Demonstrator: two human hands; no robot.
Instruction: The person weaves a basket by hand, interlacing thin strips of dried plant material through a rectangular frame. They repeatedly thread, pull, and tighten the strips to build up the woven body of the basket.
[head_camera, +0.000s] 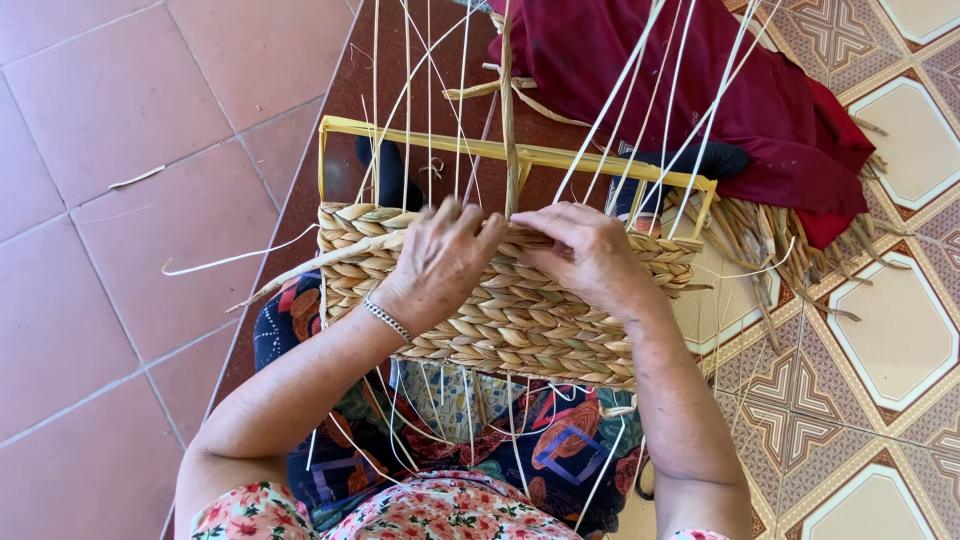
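A half-woven straw basket (520, 320) rests on my lap, built around a yellow rectangular frame (560, 157). White upright ribs (640, 110) rise from the weave past the frame. My left hand (440, 262) presses on the top row of the weave, fingers curled over a twisted straw strand (350, 255) that trails off to the left. My right hand (590, 255) grips the same top row just beside it, pinching the strand between the ribs. A silver bracelet (387, 320) circles my left wrist.
A dark red cloth (740, 90) lies on the floor behind the basket, with a bundle of dry straw (770, 240) at its right. Plain red tiles lie to the left, patterned tiles to the right. A loose white strip (230, 258) lies on the floor.
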